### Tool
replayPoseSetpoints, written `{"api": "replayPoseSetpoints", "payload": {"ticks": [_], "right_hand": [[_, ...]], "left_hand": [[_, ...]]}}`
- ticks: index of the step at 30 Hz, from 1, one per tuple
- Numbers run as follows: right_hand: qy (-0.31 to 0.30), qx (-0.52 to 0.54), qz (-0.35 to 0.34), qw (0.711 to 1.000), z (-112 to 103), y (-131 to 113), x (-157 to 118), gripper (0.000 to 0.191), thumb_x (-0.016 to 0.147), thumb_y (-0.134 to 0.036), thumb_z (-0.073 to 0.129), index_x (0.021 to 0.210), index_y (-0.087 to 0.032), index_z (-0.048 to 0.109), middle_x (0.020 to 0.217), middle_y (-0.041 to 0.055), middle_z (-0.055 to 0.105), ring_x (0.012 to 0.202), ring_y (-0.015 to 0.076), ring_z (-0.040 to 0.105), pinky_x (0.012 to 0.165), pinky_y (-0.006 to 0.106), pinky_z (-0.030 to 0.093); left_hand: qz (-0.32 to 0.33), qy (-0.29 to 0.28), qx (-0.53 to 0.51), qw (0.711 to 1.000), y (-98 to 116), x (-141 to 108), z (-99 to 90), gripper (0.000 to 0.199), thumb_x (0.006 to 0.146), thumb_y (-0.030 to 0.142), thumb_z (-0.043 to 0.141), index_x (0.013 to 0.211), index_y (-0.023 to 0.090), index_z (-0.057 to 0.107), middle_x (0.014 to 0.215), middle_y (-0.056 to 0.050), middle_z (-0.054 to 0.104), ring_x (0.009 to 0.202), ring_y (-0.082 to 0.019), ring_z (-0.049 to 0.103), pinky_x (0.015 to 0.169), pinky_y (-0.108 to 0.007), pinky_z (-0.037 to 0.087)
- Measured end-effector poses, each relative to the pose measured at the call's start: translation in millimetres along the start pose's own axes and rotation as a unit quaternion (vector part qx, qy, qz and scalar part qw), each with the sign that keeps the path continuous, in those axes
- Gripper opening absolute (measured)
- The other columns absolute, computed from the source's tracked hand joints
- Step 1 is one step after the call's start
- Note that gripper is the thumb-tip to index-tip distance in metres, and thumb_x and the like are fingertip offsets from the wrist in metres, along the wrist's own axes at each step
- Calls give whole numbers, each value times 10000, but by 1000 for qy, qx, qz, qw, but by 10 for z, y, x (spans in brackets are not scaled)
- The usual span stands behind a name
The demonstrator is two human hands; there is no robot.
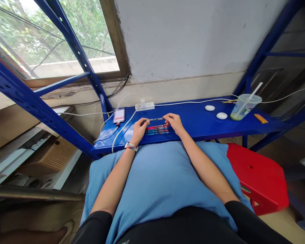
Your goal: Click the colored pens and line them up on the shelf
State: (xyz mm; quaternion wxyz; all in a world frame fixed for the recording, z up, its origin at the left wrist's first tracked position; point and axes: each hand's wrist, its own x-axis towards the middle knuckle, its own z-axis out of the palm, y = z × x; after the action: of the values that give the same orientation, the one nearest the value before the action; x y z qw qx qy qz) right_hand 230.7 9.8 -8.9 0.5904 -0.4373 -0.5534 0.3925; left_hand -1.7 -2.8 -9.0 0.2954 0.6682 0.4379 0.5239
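A slim pen (pixel 156 119) lies level between my two hands, just above the blue shelf top. My left hand (pixel 139 128) pinches its left end, thumb and fingers closed. At its right end the fingers of my right hand (pixel 174 123) are closed on it too. Directly below, on the near side, several pens (pixel 157 130) with red and blue parts lie side by side in a row, parallel to the held one. A colourful woven band circles my left wrist. Fingertip detail is small at this distance.
A white power strip (pixel 145 106) with cables sits at the back of the blue shelf (pixel 190 118). To the right are two white egg-shaped objects (pixel 221 116), a plastic cup with straw (pixel 244 106) and an orange packet (pixel 260 118). A blue pillow (pixel 165 169) covers my lap; a red stool (pixel 259 173) stands right.
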Motion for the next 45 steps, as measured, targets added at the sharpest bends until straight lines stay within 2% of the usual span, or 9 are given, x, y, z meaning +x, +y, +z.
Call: {"api": "replayPoseSetpoints", "payload": {"ticks": [2, 4, 11, 17, 23, 27, 34, 38, 45], "right_hand": [[-6, 98, 67, 993, -6, 20, 22, 205, 789, -410, 830, 805, -212, 780, 672, 5, 694, 563, 141, 605, 554, 268, 514], [-9, 155, 104, 982, -4, 29, 31, 171, 779, -355, 848, 811, -201, 782, 673, 6, 696, 552, 128, 607, 531, 251, 525], [4, 196, 148, 969, 29, 15, 23, 100, 794, -158, 873, 798, -173, 775, 688, 37, 746, 577, 127, 656, 548, 231, 593], [14, 190, 147, 971, 55, 8, 27, 102, 814, -93, 859, 774, -148, 783, 669, 53, 755, 587, 131, 677, 571, 226, 619], [-8, 206, 150, 967, 15, 27, 52, 123, 776, -111, 903, 776, -145, 785, 671, 62, 762, 592, 139, 693, 586, 227, 640], [-18, 204, 144, 968, -7, 61, 69, 136, 759, -129, 918, 771, -161, 787, 682, 61, 771, 603, 146, 703, 582, 235, 656], [-27, 187, 112, 976, -33, 107, 108, 202, 723, -215, 983, 790, -173, 798, 712, 53, 781, 600, 145, 706, 595, 254, 672], [-52, 182, 90, 978, -27, 100, 111, 267, 688, -281, 1021, 812, -155, 820, 713, 58, 783, 589, 145, 719, 616, 255, 678], [-39, 169, 79, 982, 26, 45, 87, 278, 670, -295, 1029, 788, -160, 817, 678, 52, 774, 596, 175, 749, 644, 294, 695]], "left_hand": [[-14, 0, -14, 1000, -36, 17, 0, 268, 931, 451, 684, 1018, 210, 762, 937, -56, 784, 939, -243, 734, 867, -354, 558], [-20, -5, -17, 1000, -55, 27, 2, 280, 928, 447, 683, 1056, 214, 770, 958, -61, 786, 963, -245, 737, 859, -351, 561], [-4, 1, 2, 1000, -57, 23, 7, 241, 959, 378, 648, 1104, 225, 764, 915, -43, 767, 913, -234, 721, 839, -348, 543], [73, 20, 156, 985, -57, 15, 3, 184, 1033, 303, 578, 1125, 247, 726, 922, -53, 753, 947, -264, 671, 947, -399, 486], [83, 8, 203, 976, -25, 12, -12, 161, 1049, 276, 557, 1070, 264, 716, 928, -63, 718, 940, -284, 625, 920, -403, 463], [73, -4, 190, 979, 2, 16, -17, 171, 1038, 259, 544, 1049, 257, 715, 880, -51, 702, 913, -273, 624, 898, -396, 473], [67, -8, 102, 992, -26, 55, 1, 206, 998, 362, 654, 1088, 227, 779, 1121, -80, 793, 998, -244, 705, 956, -387, 541], [43, -11, 90, 995, -54, 76, -16, 233, 985, 387, 645, 1039, 222, 801, 1071, -78, 805, 957, -245, 700, 911, -388, 537], [9, -13, 55, 998, -51, 116, -48, 293, 939, 447, 663, 1002, 208, 819, 901, -53, 785, 833, -231, 665, 807, -363, 519]]}}
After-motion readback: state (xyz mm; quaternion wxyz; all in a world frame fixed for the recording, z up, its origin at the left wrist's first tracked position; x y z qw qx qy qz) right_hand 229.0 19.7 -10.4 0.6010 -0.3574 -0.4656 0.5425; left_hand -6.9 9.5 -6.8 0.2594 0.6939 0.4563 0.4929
